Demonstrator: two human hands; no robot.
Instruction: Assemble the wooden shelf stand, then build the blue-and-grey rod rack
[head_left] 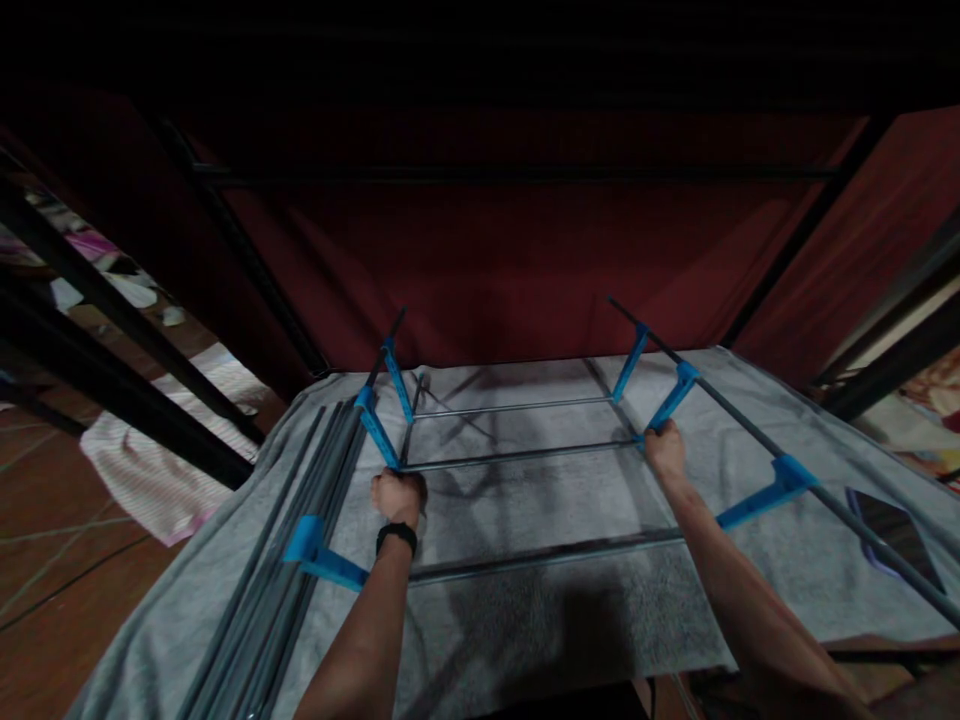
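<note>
Blue-bracketed rod frame (pixel 517 456) is pinched at its middle joints by the curled left hand (pixel 399 496) and right hand (pixel 664 452), on grey cloth (pixel 525 510) that spreads between its crossbars — bundled rods (pixel 262 610) beside its left edge, a dark flat device (pixel 891 522) near the right rod, the cloth's far edge meeting a red panel (pixel 510 270).

Grey rod frame (pixel 519 456), blue brackets (pixel 379 430), on pale cloth (pixel 517 505).

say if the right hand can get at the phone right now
Probably not directly: a tube runs between the right hand and the phone, and partly covers the phone from view.
</note>
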